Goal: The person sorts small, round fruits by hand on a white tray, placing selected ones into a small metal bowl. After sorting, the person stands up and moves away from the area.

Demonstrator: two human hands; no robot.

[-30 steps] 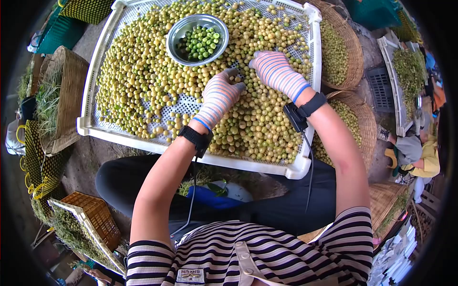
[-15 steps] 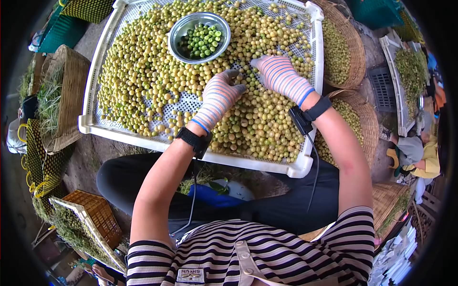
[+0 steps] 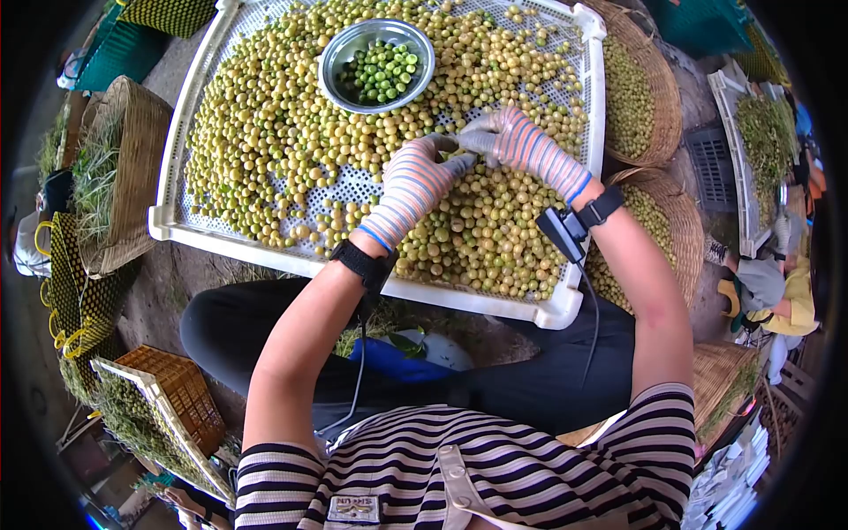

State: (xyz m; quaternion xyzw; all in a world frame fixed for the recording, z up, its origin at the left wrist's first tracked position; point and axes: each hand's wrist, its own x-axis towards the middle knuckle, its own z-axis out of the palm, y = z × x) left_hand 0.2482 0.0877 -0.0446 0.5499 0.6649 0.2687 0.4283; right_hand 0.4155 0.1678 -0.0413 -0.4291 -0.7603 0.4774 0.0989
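Note:
My left hand [image 3: 415,178] and my right hand [image 3: 528,150], in striped gloves with grey fingertips, meet just above a layer of small round yellow-green fruits [image 3: 477,243]. The fingers of both hands are closed in, and their tips touch. Whatever they hold, if anything, is hidden between them. Beneath lies a white perforated plastic tray [image 3: 256,258] spread with the fruits. Beyond my left hand, a metal bowl [image 3: 329,66] sits on the fruits and holds darker green ones [image 3: 380,72].
Woven baskets of similar fruits [image 3: 629,97] stand right of the tray. At left are a basket of green stalks [image 3: 132,177] and yellow-black woven bags [image 3: 75,291]. A brown crate [image 3: 177,389] stands lower left. Another person [image 3: 777,287] sits at far right.
My right hand has moved slightly left and down, and my left hand slightly right. Their fingertips, apart before, now touch. The tray and bowl appear slightly shifted right in view.

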